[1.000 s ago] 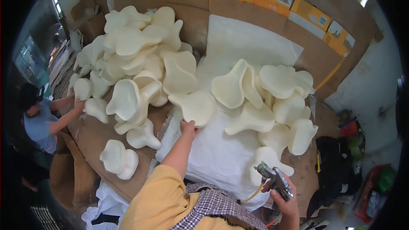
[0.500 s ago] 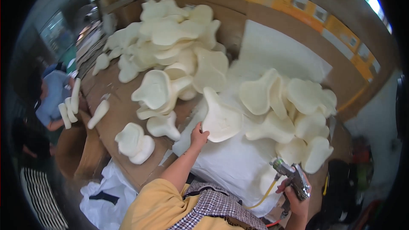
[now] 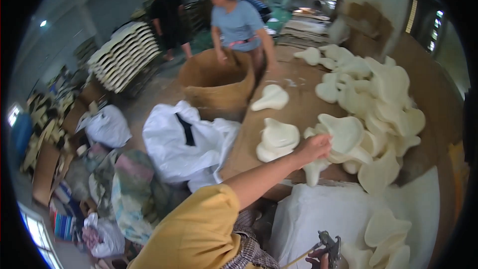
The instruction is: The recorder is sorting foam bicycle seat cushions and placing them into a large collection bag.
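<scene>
My left hand [image 3: 314, 148] reaches over the board-topped table, its fingers closed at the near edge of a cream foam bicycle saddle pad [image 3: 347, 130]. The pad lies against a heap of similar saddle pads [image 3: 391, 94]; the fingertips are partly hidden. Just below the hand, the narrow nose of another pad [image 3: 313, 172] sticks out. At the lower edge, my right hand [image 3: 318, 260] is wrapped round a metal spray gun [image 3: 329, 248] with a yellow hose. Several more pads [image 3: 386, 234] sit on the white-covered surface [image 3: 318, 214] beside the gun.
Two stacked pads [image 3: 278, 139] and a separate pad [image 3: 271, 97] lie left of the heap. A brown round bin [image 3: 216, 94] and a white plastic bag [image 3: 191, 139] stand past the table's left edge. A co-worker in blue [image 3: 241, 22] is behind the bin; another person [image 3: 167, 17] stands farther back.
The view has swung left, bringing in the bin, bags and co-workers. My left hand has moved from the white-covered surface to the heap on the left. The right hand keeps the spray gun.
</scene>
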`<state>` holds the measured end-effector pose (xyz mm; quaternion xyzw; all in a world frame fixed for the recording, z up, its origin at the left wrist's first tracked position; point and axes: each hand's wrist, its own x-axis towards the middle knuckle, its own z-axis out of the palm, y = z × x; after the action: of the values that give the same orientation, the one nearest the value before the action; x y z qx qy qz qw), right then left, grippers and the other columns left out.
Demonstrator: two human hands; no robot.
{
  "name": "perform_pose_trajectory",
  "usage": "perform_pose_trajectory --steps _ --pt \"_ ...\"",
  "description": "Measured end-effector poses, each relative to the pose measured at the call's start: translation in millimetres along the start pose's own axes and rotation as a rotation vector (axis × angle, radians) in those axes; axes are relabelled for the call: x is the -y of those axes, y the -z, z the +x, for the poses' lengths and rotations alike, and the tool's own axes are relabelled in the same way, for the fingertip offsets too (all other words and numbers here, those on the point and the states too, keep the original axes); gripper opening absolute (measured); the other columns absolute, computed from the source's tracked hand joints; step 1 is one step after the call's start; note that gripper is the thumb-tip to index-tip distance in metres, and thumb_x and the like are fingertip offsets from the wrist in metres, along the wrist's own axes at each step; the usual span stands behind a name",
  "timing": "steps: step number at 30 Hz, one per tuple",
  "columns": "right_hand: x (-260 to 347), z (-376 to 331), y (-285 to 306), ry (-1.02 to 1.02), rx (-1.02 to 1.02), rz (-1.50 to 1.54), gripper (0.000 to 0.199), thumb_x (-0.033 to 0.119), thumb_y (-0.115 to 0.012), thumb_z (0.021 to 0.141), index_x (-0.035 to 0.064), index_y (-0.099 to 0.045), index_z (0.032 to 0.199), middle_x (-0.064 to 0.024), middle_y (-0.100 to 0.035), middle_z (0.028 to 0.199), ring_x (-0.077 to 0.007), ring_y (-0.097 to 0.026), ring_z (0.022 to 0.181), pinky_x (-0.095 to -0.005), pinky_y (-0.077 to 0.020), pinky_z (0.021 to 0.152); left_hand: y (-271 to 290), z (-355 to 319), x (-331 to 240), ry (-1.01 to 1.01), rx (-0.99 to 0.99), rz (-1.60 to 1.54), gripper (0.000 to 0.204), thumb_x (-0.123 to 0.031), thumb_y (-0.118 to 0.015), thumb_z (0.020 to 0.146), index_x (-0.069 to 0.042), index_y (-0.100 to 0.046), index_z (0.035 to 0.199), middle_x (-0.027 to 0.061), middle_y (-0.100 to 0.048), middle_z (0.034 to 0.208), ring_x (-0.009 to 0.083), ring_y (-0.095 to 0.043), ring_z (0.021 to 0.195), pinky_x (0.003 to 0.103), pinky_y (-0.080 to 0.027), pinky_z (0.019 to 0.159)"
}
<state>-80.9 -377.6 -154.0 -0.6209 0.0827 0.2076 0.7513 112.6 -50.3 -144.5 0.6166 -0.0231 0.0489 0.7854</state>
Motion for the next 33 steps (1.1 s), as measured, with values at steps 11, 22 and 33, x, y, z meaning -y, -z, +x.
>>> perform_pose_trajectory --steps 11,22,33 --pt "15.7 39.6 -71.7 -0.034 0.245 -0.228 0.053 0.017 -0.064 0.086 0.0078 -0.042 0.133 -0.0039 -0.06 0.089 -0.0097 -0.057 0.075 -0.0247 -0.0476 0.064 218.6 -248.0 87.8 0.615 -0.72 0.018 0.038 -0.017 -0.062 0.081 -0.005 -0.052 0.116 0.0106 -0.063 0.095 0.0244 -0.063 0.071 0.037 -0.054 0.063" --pt "26.5 -108.9 48.0 0.235 -0.522 -0.051 0.052 0.006 -0.057 0.088 -0.002 -0.035 0.134 -0.0098 -0.059 0.099 -0.0168 -0.061 0.087 -0.0336 -0.0544 0.075 -92.8 38.0 182.4 0.614 0.204 0.254 0.034 -0.015 -0.062 0.079 -0.007 -0.058 0.111 0.0041 -0.06 0.086 0.0133 -0.056 0.065 0.025 -0.046 0.055" --pt "67.6 -116.0 89.3 0.266 -0.688 -0.098 0.047 0.017 -0.056 0.09 -0.0022 -0.043 0.131 -0.0085 -0.063 0.093 -0.017 -0.061 0.085 -0.0266 -0.0461 0.067 -391.7 167.8 288.1 -0.051 0.577 0.841 0.054 -0.009 -0.062 0.073 -0.012 -0.052 0.126 0.018 -0.048 0.127 0.0307 -0.049 0.116 0.036 -0.041 0.096"
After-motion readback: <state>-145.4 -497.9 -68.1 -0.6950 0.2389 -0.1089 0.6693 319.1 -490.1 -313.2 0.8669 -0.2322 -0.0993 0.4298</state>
